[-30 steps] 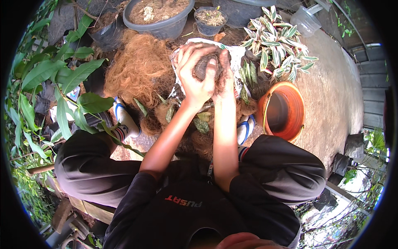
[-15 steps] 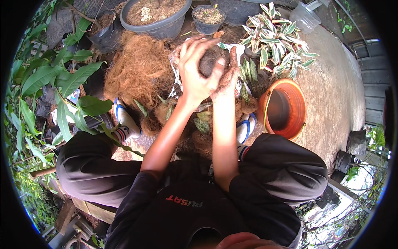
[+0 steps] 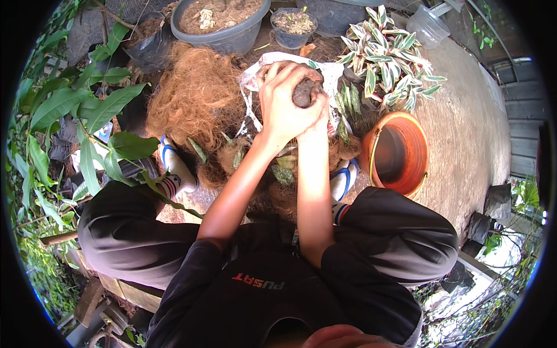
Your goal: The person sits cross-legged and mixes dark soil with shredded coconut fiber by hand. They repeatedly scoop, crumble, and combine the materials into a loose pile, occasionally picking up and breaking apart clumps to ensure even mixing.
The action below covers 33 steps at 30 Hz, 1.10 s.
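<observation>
Half a second ago my palms were parted, fingers spread, more of the dark lump bare; now both have come together on it. Left hand wraps its near side, thumb across; right hand cups the other side, its fingers partly hidden. Lump clasped between them, above the white sack, one dark face showing in the gap. Reads to me as a squeeze to firm it, shaping still under way. Brown fibre heaped to the left, orange bucket to the right.
</observation>
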Motion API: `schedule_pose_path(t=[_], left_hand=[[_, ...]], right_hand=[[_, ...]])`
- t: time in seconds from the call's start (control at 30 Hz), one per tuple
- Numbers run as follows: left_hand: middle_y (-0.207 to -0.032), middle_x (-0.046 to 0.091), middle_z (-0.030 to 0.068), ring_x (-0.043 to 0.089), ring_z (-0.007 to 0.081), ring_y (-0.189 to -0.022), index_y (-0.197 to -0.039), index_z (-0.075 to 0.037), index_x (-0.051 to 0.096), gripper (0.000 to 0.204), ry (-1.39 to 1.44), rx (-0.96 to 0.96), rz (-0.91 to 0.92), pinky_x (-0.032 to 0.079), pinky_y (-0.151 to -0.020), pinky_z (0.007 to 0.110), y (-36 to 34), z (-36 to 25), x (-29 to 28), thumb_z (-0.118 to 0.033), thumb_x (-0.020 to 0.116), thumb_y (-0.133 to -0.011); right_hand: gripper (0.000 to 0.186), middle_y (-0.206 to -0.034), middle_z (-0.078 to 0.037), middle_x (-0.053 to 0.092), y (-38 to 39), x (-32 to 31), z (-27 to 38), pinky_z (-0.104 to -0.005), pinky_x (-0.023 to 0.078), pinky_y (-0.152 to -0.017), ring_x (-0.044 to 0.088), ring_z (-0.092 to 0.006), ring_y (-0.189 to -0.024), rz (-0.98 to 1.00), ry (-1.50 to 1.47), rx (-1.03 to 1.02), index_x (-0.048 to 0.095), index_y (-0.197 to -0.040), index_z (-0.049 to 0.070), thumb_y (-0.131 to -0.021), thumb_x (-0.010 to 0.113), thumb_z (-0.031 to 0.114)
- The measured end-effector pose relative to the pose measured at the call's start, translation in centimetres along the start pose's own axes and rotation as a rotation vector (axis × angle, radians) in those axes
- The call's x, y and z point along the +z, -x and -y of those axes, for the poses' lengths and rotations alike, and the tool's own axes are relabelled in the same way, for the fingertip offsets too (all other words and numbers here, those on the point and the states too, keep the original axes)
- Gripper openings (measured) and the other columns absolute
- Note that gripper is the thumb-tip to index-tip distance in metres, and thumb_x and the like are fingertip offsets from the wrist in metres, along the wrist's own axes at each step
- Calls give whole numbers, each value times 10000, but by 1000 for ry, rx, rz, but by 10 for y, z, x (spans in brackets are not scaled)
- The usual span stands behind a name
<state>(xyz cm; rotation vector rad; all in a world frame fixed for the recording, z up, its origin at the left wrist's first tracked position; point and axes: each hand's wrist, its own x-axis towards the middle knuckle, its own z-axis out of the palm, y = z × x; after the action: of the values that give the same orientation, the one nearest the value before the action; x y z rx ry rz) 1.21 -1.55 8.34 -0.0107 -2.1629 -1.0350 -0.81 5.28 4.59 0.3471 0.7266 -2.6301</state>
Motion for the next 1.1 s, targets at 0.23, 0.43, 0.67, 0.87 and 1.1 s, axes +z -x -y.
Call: schedule_pose_path(t=[0.23,0.43,0.67,0.87,1.1], left_hand=[[-877,656,55,558,262,-949,-822,-87,663,188,-8,-33,18,308,-969,413,-1,0,-3,-131,639,-641],[-940,649,89,555,285,-982,-892,-61,670,235,-20,-37,43,310,-972,431,1,4,-1,-151,633,-677],[-961,647,93,548,293,-1006,-929,-66,670,258,-8,-59,42,306,-979,460,4,8,2,-161,640,-691],[-948,650,77,550,288,-1005,-900,-92,669,224,1,-63,70,302,-971,477,5,5,-1,-160,639,-688],[-908,646,57,550,270,-992,-835,-99,681,191,-10,28,44,304,-956,440,7,-4,3,-158,636,-659]], right_hand=[[315,-1144,-90,547,-1,0,-3,-387,445,-972,526,-225,-1120,58,-61,-37,550,-1121,74,-968,398,303],[310,-1157,-79,537,-9,-10,-4,-381,423,-996,510,-221,-1128,104,-3,-67,553,-1121,91,-972,398,315],[306,-1140,-63,531,-11,-15,-4,-380,428,-987,510,-210,-1122,150,-4,-88,547,-1124,100,-971,405,324],[311,-1108,-66,540,-20,-25,-9,-382,435,-978,519,-209,-1110,139,-134,26,543,-1129,95,-966,405,323],[335,-1105,-75,541,-26,-32,-6,-383,439,-969,525,-217,-1100,194,-41,-52,534,-1152,94,-965,402,340]])
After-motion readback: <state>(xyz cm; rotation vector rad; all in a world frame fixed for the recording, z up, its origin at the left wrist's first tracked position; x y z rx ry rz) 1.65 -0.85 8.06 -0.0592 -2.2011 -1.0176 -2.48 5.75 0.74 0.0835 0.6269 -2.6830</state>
